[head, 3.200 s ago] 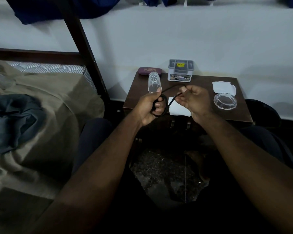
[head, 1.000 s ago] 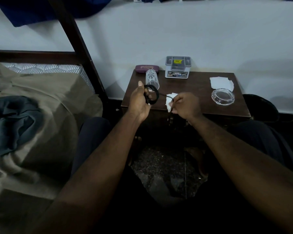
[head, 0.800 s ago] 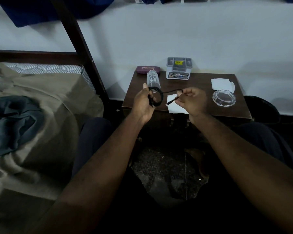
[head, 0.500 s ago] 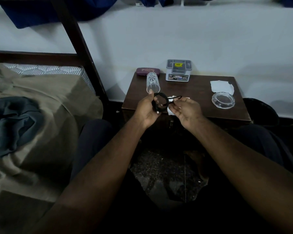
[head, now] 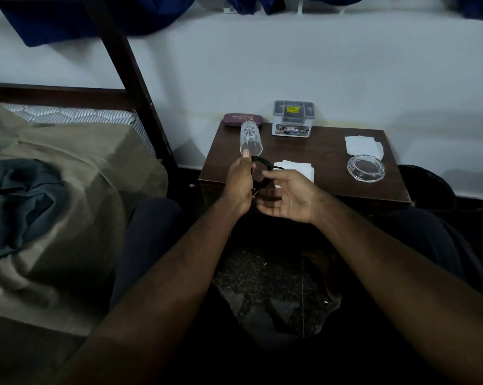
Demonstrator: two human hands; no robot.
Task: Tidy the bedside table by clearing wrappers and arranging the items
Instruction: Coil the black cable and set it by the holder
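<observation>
A coiled black cable (head: 258, 173) is pinched in my left hand (head: 239, 183) over the front edge of the dark wooden bedside table (head: 329, 165). My right hand (head: 286, 197) is palm up just right of the coil, its fingers spread and touching the loops. Behind the hands a white paper wrapper (head: 297, 169) lies flat on the table. A second white wrapper (head: 363, 145) lies at the back right. A clear glass tumbler (head: 250, 138) stands at the back left.
A maroon case (head: 241, 119) and a grey organiser box (head: 292, 118) stand against the white wall. A clear glass ashtray (head: 366, 168) sits at the right. The bed with a tan sheet (head: 68, 173) and dark bedpost (head: 129, 68) lies to the left.
The loose cable end has been wound into the coil held by my left hand. My right hand has let go of that end and turned palm up beside the coil.
</observation>
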